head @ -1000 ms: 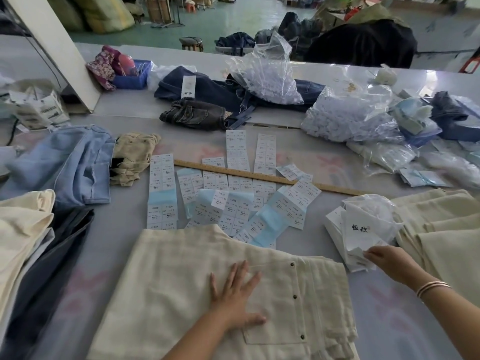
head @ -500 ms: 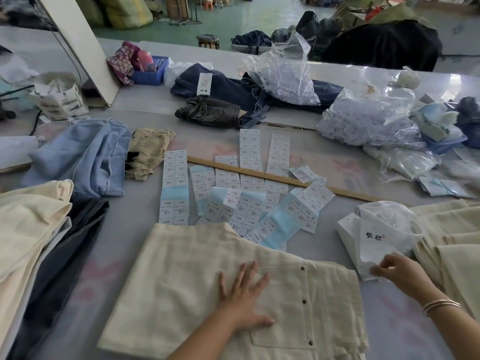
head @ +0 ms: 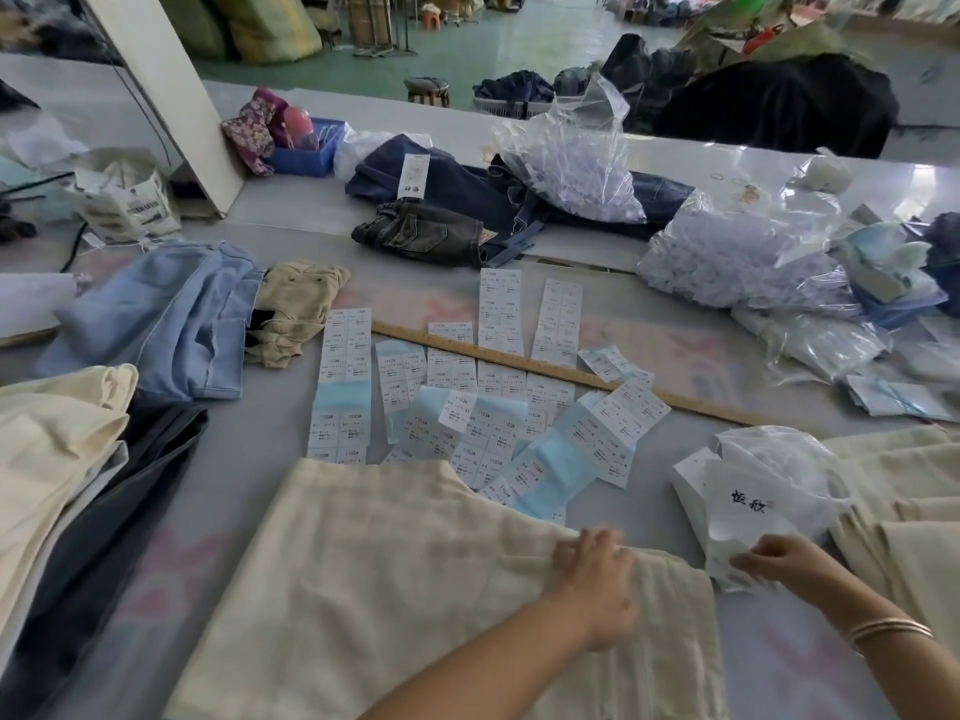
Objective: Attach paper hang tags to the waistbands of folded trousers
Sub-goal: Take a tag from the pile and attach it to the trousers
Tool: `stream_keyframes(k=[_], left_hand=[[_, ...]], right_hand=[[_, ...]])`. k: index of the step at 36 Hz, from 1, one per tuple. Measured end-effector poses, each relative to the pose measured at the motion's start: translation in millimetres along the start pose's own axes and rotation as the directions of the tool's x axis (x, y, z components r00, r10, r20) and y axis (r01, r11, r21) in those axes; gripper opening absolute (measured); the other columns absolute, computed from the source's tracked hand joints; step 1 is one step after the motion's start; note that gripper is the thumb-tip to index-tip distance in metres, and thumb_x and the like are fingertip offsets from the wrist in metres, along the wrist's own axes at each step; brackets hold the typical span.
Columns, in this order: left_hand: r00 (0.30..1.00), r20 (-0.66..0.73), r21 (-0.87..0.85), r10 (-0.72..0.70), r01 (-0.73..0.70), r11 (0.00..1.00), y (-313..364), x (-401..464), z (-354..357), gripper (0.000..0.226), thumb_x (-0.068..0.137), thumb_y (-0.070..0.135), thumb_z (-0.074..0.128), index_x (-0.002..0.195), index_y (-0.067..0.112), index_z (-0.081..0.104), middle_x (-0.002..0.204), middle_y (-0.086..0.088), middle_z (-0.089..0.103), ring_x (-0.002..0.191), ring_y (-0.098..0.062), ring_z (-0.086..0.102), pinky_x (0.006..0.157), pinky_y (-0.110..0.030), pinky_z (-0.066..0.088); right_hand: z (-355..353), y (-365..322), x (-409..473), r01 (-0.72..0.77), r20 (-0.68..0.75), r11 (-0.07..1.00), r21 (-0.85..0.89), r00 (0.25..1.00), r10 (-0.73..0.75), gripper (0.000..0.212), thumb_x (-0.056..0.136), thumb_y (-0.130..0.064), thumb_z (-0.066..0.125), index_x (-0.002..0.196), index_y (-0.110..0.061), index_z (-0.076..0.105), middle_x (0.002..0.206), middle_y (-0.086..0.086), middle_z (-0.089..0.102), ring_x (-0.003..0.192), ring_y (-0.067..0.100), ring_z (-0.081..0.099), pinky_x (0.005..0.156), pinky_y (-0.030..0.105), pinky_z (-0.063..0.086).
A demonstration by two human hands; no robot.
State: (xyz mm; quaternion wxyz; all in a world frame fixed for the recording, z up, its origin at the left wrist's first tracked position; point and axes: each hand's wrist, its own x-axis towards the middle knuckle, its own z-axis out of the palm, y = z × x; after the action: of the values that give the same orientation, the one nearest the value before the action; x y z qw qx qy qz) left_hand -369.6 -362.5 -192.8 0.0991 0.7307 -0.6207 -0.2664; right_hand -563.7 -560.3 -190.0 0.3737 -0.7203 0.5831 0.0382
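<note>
Far left of left grip: stack of cream and dark folded garments (head: 47, 459) at worktop (head: 249, 459) edge. Light blue trousers (head: 166, 319) and crumpled khaki piece (head: 296, 309) beyond that, up-left of the grip.

Under left grip: cream folded trousers (head: 389, 589), flat on worktop, far edge covering the near ends of the sticker sheets (head: 467, 407). Left hand (head: 597, 584) at far right edge of those trousers, fingers curled over the fabric edge, gripping it.

Straight beyond left grip: sticker sheets fanned out, white with blue backing, wooden ruler (head: 561, 376) laid diagonally across them. Further back: dark jeans (head: 467, 194) with a white tag on top.

Between grips: bare worktop strip.

Right hand (head: 779, 561) pinching near corner of top hang tag (head: 748, 511), black characters on its face. Tag sits on white tag stack, partly in a clear bag, just beyond right grip. Bangles (head: 888, 628) on right wrist.

Right of right grip: more cream trousers (head: 904, 511) piled. Up-right: clear plastic bags (head: 737, 252) of small white items.
</note>
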Motion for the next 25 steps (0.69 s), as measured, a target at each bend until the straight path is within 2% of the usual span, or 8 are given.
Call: stream_keyframes(k=[3,8,11,15,18,21,23,25], left_hand=[[0.987,0.086,0.004,0.135,-0.136,0.991,35,34,4,0.065,0.093,0.026,0.053,0.15,0.013,0.024,0.161,-0.004,0.007,0.148,-0.023,0.004,0.118,-0.05,0.01],[0.987,0.064,0.025,0.145,-0.147,0.989,68,71,14,0.063,0.093,0.02,0.049,0.149,0.008,0.022,0.157,-0.012,0.017,0.145,-0.027,0.012,0.117,-0.046,0.014],[0.987,-0.043,-0.029,0.158,-0.159,0.987,74,79,22,0.066,0.09,0.016,0.053,0.148,0.006,0.023,0.152,-0.014,0.026,0.139,-0.03,0.024,0.115,-0.042,0.021],[0.914,-0.347,-0.061,0.211,-0.247,0.967,68,81,35,0.066,0.076,0.021,0.064,0.136,0.01,0.038,0.138,-0.01,0.044,0.122,-0.028,0.05,0.1,-0.032,0.041],[0.929,-0.325,-0.115,0.178,-0.226,0.967,68,81,37,0.067,0.084,0.018,0.055,0.145,0.008,0.028,0.15,-0.011,0.029,0.134,-0.03,0.033,0.108,-0.038,0.026],[0.938,-0.269,-0.038,0.218,-0.237,0.971,67,83,43,0.071,0.088,0.016,0.051,0.151,0.011,0.018,0.155,-0.007,0.02,0.142,-0.025,0.018,0.114,-0.034,0.012],[0.95,-0.224,-0.024,0.218,-0.229,0.973,66,82,45,0.072,0.087,0.014,0.05,0.152,0.015,0.017,0.156,-0.004,0.019,0.144,-0.023,0.014,0.116,-0.033,0.007],[0.967,-0.158,-0.011,0.201,-0.205,0.979,66,83,47,0.068,0.087,0.015,0.051,0.15,0.018,0.024,0.154,-0.004,0.027,0.144,-0.025,0.015,0.117,-0.037,0.008]], right_hand=[[-7,-4,-1,-0.01,0.047,0.998,0.065,0.999,0.007,0.034,0.081,-0.013,0.075,0.053,-0.007,0.055,0.046,0.001,0.05,0.05,0.015,0.042,0.053,0.023,0.033],[-13,-12,-8,-0.043,0.115,0.972,0.23,0.993,0.017,0.024,0.09,-0.019,0.063,0.071,-0.007,0.059,0.062,0.004,0.051,0.058,0.012,0.044,0.043,0.012,0.033],[-15,-14,-7,-0.077,0.145,0.949,0.306,0.989,0.034,0.019,0.094,-0.019,0.057,0.083,-0.005,0.064,0.068,0.005,0.058,0.062,0.014,0.048,0.045,0.013,0.038],[-10,-10,0,-0.093,0.116,0.908,0.407,0.992,0.05,0.023,0.094,-0.021,0.057,0.08,-0.005,0.066,0.061,0.004,0.06,0.058,0.015,0.049,0.051,0.02,0.036],[-7,-8,3,-0.105,0.099,0.877,0.468,0.993,0.066,0.024,0.093,-0.025,0.057,0.087,-0.005,0.067,0.07,0.009,0.062,0.064,0.019,0.05,0.057,0.027,0.033],[-9,-8,4,-0.13,0.091,0.829,0.544,0.991,0.096,0.022,0.094,-0.026,0.056,0.086,-0.008,0.066,0.072,0.011,0.061,0.065,0.022,0.049,0.057,0.029,0.033],[-11,-9,3,-0.138,0.08,0.771,0.622,0.99,0.113,0.018,0.094,-0.022,0.055,0.088,-0.008,0.065,0.075,0.012,0.062,0.066,0.023,0.053,0.057,0.028,0.036],[-16,-10,-2,-0.063,-0.035,0.723,0.688,0.992,0.12,0.014,0.093,-0.018,0.057,0.086,-0.009,0.065,0.076,0.011,0.063,0.064,0.021,0.055,0.053,0.027,0.038]])
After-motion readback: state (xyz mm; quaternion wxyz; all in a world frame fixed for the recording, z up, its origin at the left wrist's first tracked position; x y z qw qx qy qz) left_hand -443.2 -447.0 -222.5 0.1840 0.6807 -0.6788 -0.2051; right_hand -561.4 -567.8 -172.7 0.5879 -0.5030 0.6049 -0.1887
